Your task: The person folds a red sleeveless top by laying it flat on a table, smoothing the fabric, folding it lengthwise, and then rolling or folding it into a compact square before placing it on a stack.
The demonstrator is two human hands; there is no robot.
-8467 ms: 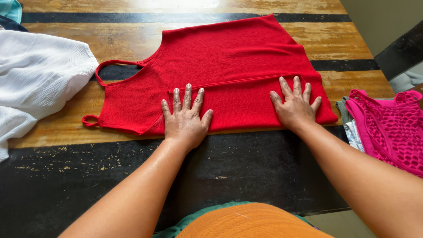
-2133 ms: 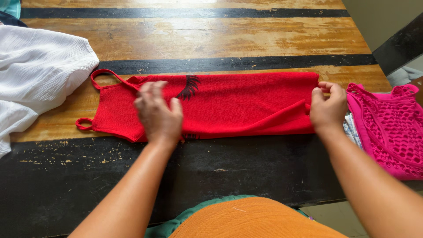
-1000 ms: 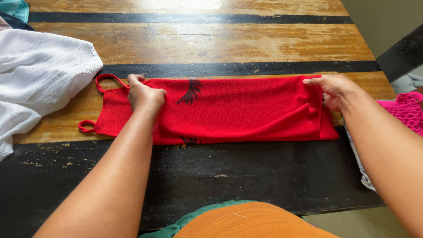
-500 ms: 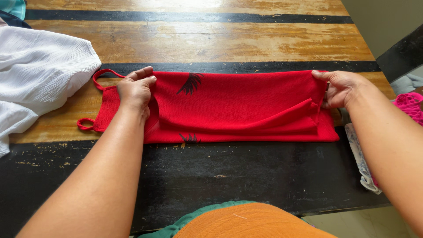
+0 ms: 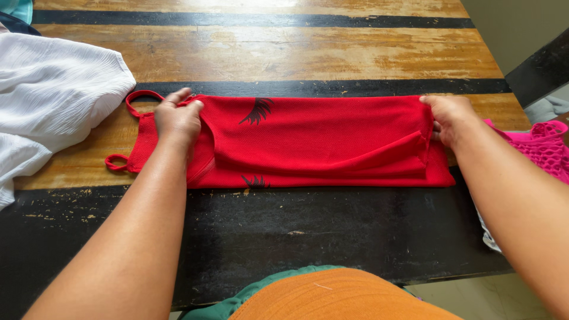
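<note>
A red strappy top (image 5: 320, 139) lies folded into a long band across the wooden table (image 5: 284, 53), with a small black leaf print near its far edge. My left hand (image 5: 176, 118) pinches the top's far edge near the straps at the left end. At the band's right end, my right hand (image 5: 449, 117) grips the far corner of the hem. A loose fold of the fabric sags between the two hands.
A crumpled white garment (image 5: 53, 101) lies at the table's left. A pink mesh garment (image 5: 536, 151) sits on other folded cloth at the right edge. The near part of the table is black. My orange and green clothing (image 5: 332, 296) shows at the bottom.
From pressing a wide fold flat, the top has been folded into a narrow band. Both hands have moved to its far edge at the two ends and taken hold of it.
</note>
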